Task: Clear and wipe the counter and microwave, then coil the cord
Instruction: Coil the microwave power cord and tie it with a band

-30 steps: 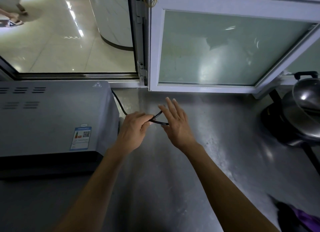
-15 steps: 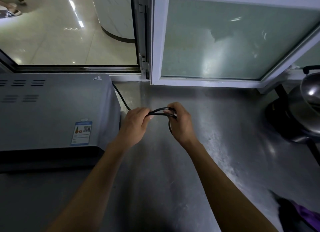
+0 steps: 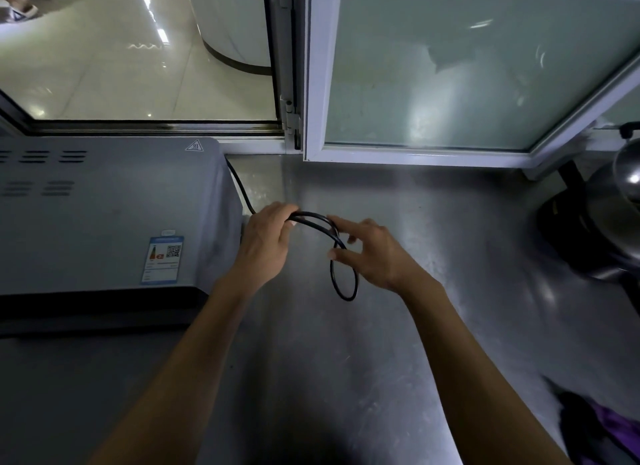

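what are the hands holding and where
Both hold the black cord: left hand grips its gathered loops near the microwave; right hand pinches a hanging loop.

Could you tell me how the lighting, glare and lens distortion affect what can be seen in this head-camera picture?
Head view: the counter is dim, with soft glare patches at right; the frosted window pane shows a bright hazy reflection; wide-angle distortion bends the window frame; the black cord stays readable between the left hand and right hand; the purple cloth is dark and blurry.
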Action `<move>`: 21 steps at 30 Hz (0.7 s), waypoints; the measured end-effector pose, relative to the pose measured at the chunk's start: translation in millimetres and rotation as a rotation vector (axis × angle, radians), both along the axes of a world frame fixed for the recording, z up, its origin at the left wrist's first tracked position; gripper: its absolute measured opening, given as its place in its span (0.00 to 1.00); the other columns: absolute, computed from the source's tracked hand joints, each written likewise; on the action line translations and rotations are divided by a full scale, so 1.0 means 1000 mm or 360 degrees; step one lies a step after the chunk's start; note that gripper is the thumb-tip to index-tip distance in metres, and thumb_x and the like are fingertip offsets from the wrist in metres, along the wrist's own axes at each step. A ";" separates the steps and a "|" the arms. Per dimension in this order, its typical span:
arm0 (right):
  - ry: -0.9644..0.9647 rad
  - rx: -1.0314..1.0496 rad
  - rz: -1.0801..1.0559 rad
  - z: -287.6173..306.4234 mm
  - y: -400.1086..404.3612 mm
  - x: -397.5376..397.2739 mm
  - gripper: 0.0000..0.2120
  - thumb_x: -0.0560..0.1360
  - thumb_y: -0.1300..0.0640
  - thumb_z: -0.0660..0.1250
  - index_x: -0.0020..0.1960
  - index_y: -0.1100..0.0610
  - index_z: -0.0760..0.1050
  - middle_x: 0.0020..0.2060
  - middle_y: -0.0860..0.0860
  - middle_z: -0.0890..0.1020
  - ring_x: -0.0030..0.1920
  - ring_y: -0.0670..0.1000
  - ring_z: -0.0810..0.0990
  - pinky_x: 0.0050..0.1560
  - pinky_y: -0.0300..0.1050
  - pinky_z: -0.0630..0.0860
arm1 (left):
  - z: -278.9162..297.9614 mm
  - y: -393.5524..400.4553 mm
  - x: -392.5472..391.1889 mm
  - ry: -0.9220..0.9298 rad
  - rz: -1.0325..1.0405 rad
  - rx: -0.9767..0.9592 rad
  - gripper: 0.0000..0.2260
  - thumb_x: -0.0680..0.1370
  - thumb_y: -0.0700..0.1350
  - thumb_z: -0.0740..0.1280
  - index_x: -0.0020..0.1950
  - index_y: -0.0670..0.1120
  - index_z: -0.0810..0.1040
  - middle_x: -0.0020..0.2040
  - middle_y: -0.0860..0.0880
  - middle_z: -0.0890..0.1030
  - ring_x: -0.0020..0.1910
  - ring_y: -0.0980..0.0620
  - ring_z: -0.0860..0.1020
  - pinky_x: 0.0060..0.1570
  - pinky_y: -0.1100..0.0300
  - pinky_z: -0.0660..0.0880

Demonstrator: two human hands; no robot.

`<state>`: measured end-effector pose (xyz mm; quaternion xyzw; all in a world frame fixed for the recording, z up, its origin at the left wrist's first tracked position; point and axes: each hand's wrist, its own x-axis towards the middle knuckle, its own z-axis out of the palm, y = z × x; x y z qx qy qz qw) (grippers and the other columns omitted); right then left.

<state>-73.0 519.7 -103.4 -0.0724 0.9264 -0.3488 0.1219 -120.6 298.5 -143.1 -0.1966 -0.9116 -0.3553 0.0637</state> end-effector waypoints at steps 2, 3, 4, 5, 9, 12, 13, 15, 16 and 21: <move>-0.0011 -0.0091 -0.0003 0.001 0.001 -0.002 0.28 0.75 0.51 0.73 0.73 0.48 0.70 0.60 0.49 0.80 0.51 0.48 0.78 0.56 0.47 0.77 | 0.000 0.001 0.002 0.0019 -0.0028 -0.0023 0.08 0.81 0.36 0.62 0.57 0.42 0.77 0.45 0.46 0.77 0.43 0.46 0.75 0.43 0.46 0.74; 0.0013 -0.0134 -0.0019 0.001 0.002 -0.003 0.25 0.75 0.53 0.73 0.71 0.51 0.74 0.59 0.50 0.82 0.49 0.48 0.80 0.55 0.47 0.78 | 0.001 0.002 0.003 0.0027 -0.0039 -0.0024 0.08 0.80 0.36 0.62 0.56 0.42 0.77 0.45 0.46 0.77 0.43 0.46 0.75 0.43 0.46 0.73; 0.0054 -0.0160 -0.0033 0.001 0.002 -0.004 0.22 0.74 0.55 0.74 0.67 0.52 0.77 0.56 0.51 0.83 0.48 0.49 0.80 0.53 0.48 0.79 | 0.001 0.002 0.003 0.0030 -0.0045 -0.0022 0.07 0.80 0.36 0.62 0.56 0.43 0.77 0.45 0.46 0.77 0.43 0.46 0.75 0.43 0.46 0.73; 0.0102 -0.0171 -0.0046 0.000 0.002 -0.005 0.17 0.75 0.55 0.74 0.63 0.53 0.79 0.52 0.52 0.84 0.46 0.49 0.81 0.51 0.48 0.79 | 0.002 0.003 0.004 0.0031 -0.0050 -0.0015 0.07 0.80 0.36 0.62 0.56 0.43 0.77 0.45 0.46 0.77 0.43 0.46 0.75 0.43 0.46 0.73; 0.0373 0.0161 -0.0149 -0.005 0.000 -0.008 0.09 0.77 0.52 0.71 0.55 0.53 0.83 0.41 0.55 0.77 0.38 0.55 0.76 0.38 0.50 0.75 | 0.006 0.006 0.005 0.0032 -0.0083 0.0011 0.07 0.81 0.38 0.62 0.56 0.43 0.77 0.44 0.48 0.77 0.41 0.47 0.74 0.43 0.46 0.73; 0.0480 0.0276 -0.0241 -0.008 -0.003 -0.010 0.09 0.77 0.50 0.70 0.54 0.52 0.83 0.40 0.55 0.74 0.35 0.56 0.74 0.35 0.44 0.68 | 0.009 0.007 0.006 0.0050 -0.0109 0.0024 0.08 0.80 0.40 0.61 0.55 0.42 0.78 0.44 0.48 0.78 0.41 0.47 0.75 0.43 0.46 0.73; 0.0467 0.0271 -0.0238 -0.010 -0.004 -0.010 0.09 0.78 0.51 0.69 0.54 0.53 0.83 0.39 0.55 0.74 0.34 0.57 0.74 0.35 0.44 0.67 | 0.009 0.008 0.006 0.0054 -0.0108 0.0030 0.08 0.80 0.40 0.61 0.55 0.42 0.78 0.43 0.48 0.78 0.41 0.47 0.75 0.43 0.46 0.74; 0.0408 0.0248 -0.0230 -0.013 -0.008 -0.011 0.10 0.78 0.53 0.68 0.54 0.58 0.81 0.37 0.58 0.76 0.34 0.58 0.75 0.34 0.47 0.69 | 0.009 0.009 0.005 0.0067 -0.0109 0.0029 0.07 0.81 0.39 0.63 0.55 0.43 0.79 0.44 0.52 0.76 0.41 0.47 0.76 0.43 0.46 0.74; 0.0375 0.0224 -0.0237 -0.014 -0.010 -0.011 0.09 0.78 0.54 0.69 0.53 0.60 0.80 0.36 0.58 0.77 0.34 0.59 0.75 0.34 0.49 0.71 | 0.008 0.010 0.005 0.0073 -0.0110 0.0019 0.07 0.80 0.38 0.63 0.56 0.43 0.79 0.44 0.54 0.75 0.42 0.48 0.76 0.44 0.47 0.74; 0.0366 -0.0094 -0.0453 -0.023 -0.017 -0.007 0.06 0.78 0.58 0.70 0.48 0.61 0.79 0.29 0.53 0.75 0.27 0.51 0.70 0.29 0.47 0.67 | 0.008 0.012 0.002 0.0045 -0.0090 0.0086 0.07 0.81 0.38 0.64 0.56 0.42 0.79 0.45 0.53 0.77 0.42 0.49 0.76 0.45 0.48 0.74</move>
